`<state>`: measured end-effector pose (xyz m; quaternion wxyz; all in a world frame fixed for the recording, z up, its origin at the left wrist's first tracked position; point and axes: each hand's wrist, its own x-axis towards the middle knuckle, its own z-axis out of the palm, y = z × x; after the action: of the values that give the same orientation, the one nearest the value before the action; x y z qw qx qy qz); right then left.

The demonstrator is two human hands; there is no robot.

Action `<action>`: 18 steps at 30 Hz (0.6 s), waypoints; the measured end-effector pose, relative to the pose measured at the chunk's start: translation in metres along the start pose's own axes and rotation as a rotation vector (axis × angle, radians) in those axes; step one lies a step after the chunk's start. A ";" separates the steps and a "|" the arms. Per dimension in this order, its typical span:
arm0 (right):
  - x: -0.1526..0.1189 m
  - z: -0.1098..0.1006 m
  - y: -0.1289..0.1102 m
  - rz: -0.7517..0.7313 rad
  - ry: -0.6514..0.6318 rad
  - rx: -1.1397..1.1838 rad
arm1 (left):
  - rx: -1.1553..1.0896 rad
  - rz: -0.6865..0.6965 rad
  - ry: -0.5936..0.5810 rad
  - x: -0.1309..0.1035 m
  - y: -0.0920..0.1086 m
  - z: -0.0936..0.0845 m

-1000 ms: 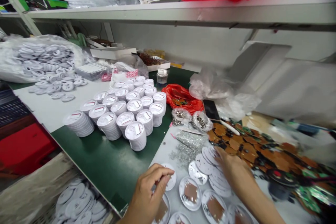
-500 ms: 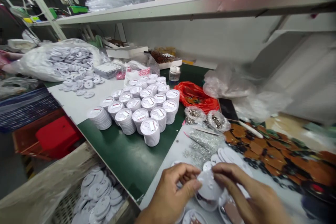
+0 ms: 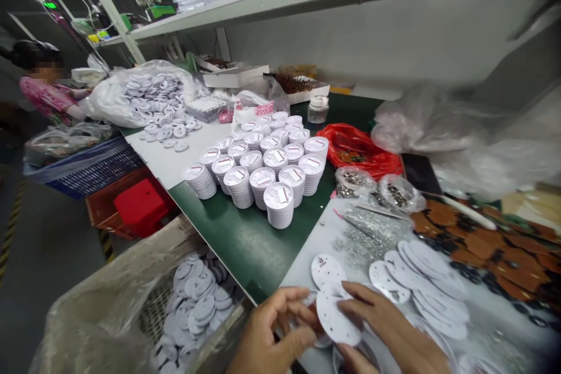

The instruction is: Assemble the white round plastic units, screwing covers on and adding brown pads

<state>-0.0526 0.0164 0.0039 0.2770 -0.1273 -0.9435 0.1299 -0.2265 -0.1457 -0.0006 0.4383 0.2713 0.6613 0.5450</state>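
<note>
Between the fingers of my right hand (image 3: pixel 385 327) is a flat white plastic disc (image 3: pixel 333 318) with small holes, tilted up. My left hand (image 3: pixel 276 333) is beside the disc's left edge, its fingers curled and thumb bent in. Partly hidden behind those fingers is a round part with a brownish inside; I cannot make out exactly what the left hand grips. Another holed white disc (image 3: pixel 326 270) lies just beyond my hands. A loose pile of white discs (image 3: pixel 432 280) spreads to the right. Below my hands, clear-rimmed round parts are partly covered.
Stacked white round cases (image 3: pixel 279 201) stand on the green tabletop (image 3: pixel 228 245). Small metal pieces (image 3: pixel 368 234), tweezers, bagged hardware (image 3: pixel 397 193), a red bag (image 3: pixel 359 149) and brown plates (image 3: pixel 491 239) lie right. A crate of discs (image 3: pixel 197 298) stands lower left. A person (image 3: pixel 48 87) is far left.
The view has swung left, showing a person there. The disc between my hands has tilted and now rests in my right hand; my left fingers have shifted off its face toward its edge.
</note>
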 end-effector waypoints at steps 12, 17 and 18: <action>-0.002 0.033 0.001 -0.248 -0.193 -0.209 | 0.566 0.187 -0.085 0.006 -0.017 -0.017; -0.010 0.038 0.004 -0.256 -0.112 -0.255 | 0.579 0.240 -0.146 0.006 -0.015 -0.017; -0.010 0.039 0.003 -0.251 -0.098 -0.256 | 0.578 0.239 -0.150 0.006 -0.015 -0.017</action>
<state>-0.0658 0.0090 -0.0334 0.2265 -0.0361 -0.9731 -0.0206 -0.2424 -0.1524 -0.0164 0.3234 0.4997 0.7181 0.3607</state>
